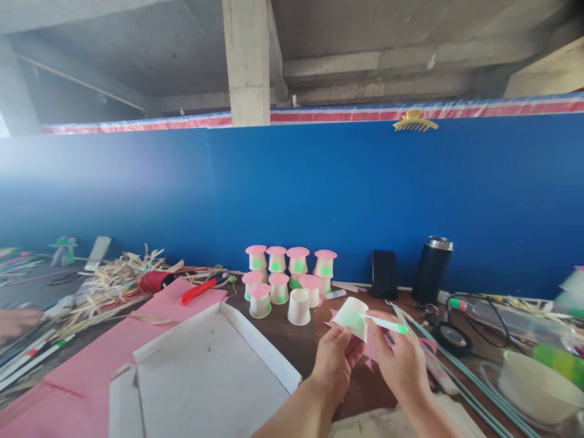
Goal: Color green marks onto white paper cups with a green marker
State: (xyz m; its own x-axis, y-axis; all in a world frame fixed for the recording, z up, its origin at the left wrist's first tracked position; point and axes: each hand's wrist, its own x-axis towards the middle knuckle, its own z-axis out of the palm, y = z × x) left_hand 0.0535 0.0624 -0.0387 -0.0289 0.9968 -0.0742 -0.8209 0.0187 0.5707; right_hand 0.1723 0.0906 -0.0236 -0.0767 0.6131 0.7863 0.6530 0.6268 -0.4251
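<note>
My left hand (335, 359) holds a white paper cup (351, 316) that has a green patch on its side, tipped toward me. My right hand (399, 359) is closed on a white marker with a green tip (385, 323), whose tip rests by the cup's green patch. Pink paper (371, 350) lies beneath both hands. Behind them stand several white cups with pink tops and green patches (287, 274) and one plain upturned white cup (298, 306).
A shallow white cardboard tray (274, 359) lies at the centre left on pink sheets (68, 389). Red-handled cutter (198, 291), straw scraps (114, 280), black phone (384, 274), dark flask (431, 269), tape roll (449, 336), white bowl (536, 383), blue wall behind. Another person's hand (16, 321) at far left.
</note>
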